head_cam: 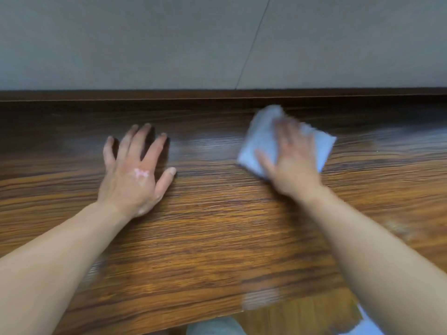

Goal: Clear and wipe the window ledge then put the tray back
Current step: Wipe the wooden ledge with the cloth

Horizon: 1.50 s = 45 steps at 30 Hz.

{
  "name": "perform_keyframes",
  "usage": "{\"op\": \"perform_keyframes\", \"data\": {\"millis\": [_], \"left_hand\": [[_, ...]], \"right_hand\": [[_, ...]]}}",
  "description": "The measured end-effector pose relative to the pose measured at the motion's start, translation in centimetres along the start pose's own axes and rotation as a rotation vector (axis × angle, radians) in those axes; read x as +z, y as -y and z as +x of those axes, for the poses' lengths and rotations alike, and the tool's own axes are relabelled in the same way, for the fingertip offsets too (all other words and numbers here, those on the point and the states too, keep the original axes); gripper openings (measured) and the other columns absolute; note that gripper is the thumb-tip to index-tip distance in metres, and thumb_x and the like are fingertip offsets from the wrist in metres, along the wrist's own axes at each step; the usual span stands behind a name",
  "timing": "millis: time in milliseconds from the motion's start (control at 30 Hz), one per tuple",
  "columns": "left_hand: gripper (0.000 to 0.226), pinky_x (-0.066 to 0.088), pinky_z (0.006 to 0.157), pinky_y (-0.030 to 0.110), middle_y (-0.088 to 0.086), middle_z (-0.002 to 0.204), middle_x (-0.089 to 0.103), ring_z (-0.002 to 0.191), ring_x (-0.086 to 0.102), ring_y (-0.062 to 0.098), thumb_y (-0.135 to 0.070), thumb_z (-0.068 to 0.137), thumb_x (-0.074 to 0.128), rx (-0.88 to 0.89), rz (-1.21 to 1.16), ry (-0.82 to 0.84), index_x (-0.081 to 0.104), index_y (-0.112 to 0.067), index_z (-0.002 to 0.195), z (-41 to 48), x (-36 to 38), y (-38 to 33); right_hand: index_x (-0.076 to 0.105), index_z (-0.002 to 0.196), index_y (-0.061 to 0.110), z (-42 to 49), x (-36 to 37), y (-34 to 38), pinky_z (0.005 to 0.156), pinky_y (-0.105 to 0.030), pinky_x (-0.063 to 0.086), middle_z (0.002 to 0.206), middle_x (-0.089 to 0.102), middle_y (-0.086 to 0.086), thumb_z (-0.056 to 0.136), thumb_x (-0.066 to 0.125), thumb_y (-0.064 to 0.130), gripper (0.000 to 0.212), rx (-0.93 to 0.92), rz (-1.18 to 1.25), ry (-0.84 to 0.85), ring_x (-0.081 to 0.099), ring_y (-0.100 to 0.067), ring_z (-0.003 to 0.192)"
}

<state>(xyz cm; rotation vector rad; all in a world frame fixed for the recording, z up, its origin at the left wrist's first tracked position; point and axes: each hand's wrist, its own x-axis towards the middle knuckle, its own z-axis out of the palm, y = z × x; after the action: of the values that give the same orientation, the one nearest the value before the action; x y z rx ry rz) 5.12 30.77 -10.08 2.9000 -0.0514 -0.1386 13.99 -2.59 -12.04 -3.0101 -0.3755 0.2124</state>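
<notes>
Head view: hands (pixel 130 175) (pixel 294 163), cloth (pixel 262 139), wooden ledge (pixel 217 226).

On the ledge (pixel 217 226), the left hand (pixel 135 175) lies flat, left of the cloth (pixel 263 139) under the right hand (pixel 292 163).

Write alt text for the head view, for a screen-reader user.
Seen from above, the right hand presses a folded white cloth flat on a dark wooden ledge, blurred as if mid-wipe. The left hand rests flat on the ledge with fingers spread, apart from the cloth. A grey panel rises behind the ledge.
</notes>
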Motion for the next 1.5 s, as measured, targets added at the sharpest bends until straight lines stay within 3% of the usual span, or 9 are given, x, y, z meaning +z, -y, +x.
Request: {"op": "perform_keyframes", "data": {"millis": [167,300,533,700,933,1100,1300,1400,1500], "left_hand": [[0.073,0.009,0.120,0.067,0.016,0.163,0.028,0.153,0.018,0.034,-0.062,0.093,0.036,0.031,0.016,0.032,0.041,-0.020,0.152,1.4,1.1,-2.0],[0.074,0.010,0.119,0.067,0.016,0.161,0.031,0.152,0.021,0.035,-0.065,0.092,0.037,0.006,0.053,0.005,0.043,-0.020,0.151,1.3,1.6,-2.2],[0.073,0.015,0.117,0.065,0.018,0.157,0.039,0.149,0.030,0.037,-0.062,0.088,0.044,0.005,0.060,-0.083,0.050,-0.017,0.145,1.3,1.8,-2.6],[0.072,0.016,0.118,0.063,0.017,0.157,0.039,0.149,0.030,0.036,-0.062,0.088,0.046,0.009,0.066,-0.090,0.051,-0.018,0.145,1.4,1.8,-2.7],[0.072,0.013,0.119,0.061,0.017,0.157,0.038,0.149,0.027,0.035,-0.062,0.089,0.043,-0.002,0.068,-0.065,0.047,-0.020,0.147,1.4,1.6,-2.6],[0.072,0.012,0.119,0.062,0.018,0.157,0.037,0.148,0.027,0.036,-0.062,0.089,0.043,0.000,0.053,-0.076,0.046,-0.020,0.147,1.4,1.6,-2.3],[0.071,0.013,0.119,0.062,0.018,0.156,0.038,0.147,0.029,0.037,-0.058,0.086,0.049,0.015,0.011,-0.135,0.048,-0.019,0.145,1.2,1.8,-2.7],[0.071,0.013,0.119,0.062,0.017,0.157,0.038,0.148,0.029,0.036,-0.058,0.087,0.048,0.019,0.005,-0.135,0.048,-0.019,0.145,1.2,1.9,-2.7],[0.071,0.012,0.118,0.062,0.018,0.157,0.036,0.148,0.027,0.036,-0.060,0.088,0.047,0.016,0.026,-0.114,0.047,-0.019,0.146,1.4,2.0,-2.6]], "right_hand": [[0.032,0.157,0.008,3.1,-2.3,-13.1,0.121,-0.057,0.020,0.162,0.032,-0.018,0.092,0.028,0.072,0.092,0.567,0.058,-0.148,0.026,-0.032,0.151],[0.023,0.162,0.013,3.3,-2.6,-10.4,0.123,-0.060,0.010,0.168,0.020,-0.013,0.095,0.027,0.070,0.087,0.862,0.162,-0.170,0.013,-0.028,0.156],[0.030,0.161,0.015,-12.0,1.9,10.8,0.124,-0.062,0.013,0.169,0.023,-0.011,0.095,0.045,0.063,0.083,0.129,0.044,-0.061,0.016,-0.032,0.157],[0.037,0.158,0.019,-15.0,2.4,7.4,0.119,-0.063,0.025,0.169,0.024,-0.005,0.090,0.053,0.066,0.084,-0.225,0.040,-0.011,0.023,-0.026,0.156],[0.024,0.162,0.019,-1.4,-1.0,-7.5,0.123,-0.058,0.015,0.168,0.024,-0.007,0.095,0.032,0.068,0.083,0.493,0.044,-0.117,0.019,-0.027,0.155],[0.026,0.162,0.017,-1.5,-0.2,-1.8,0.123,-0.059,0.012,0.169,0.022,-0.008,0.097,0.032,0.066,0.081,0.870,0.153,-0.220,0.015,-0.027,0.157],[0.034,0.160,0.020,-16.2,2.7,15.7,0.123,-0.063,0.016,0.169,0.022,-0.009,0.095,0.048,0.063,0.079,0.166,0.075,-0.053,0.012,-0.030,0.158],[0.040,0.157,0.024,-20.6,3.2,13.2,0.119,-0.063,0.025,0.168,0.027,-0.003,0.094,0.054,0.063,0.075,-0.212,0.072,-0.012,0.018,-0.026,0.157],[0.041,0.157,0.026,-19.0,2.6,5.9,0.122,-0.060,0.022,0.167,0.030,-0.001,0.097,0.049,0.063,0.070,-0.281,0.038,-0.028,0.024,-0.024,0.156]]}}
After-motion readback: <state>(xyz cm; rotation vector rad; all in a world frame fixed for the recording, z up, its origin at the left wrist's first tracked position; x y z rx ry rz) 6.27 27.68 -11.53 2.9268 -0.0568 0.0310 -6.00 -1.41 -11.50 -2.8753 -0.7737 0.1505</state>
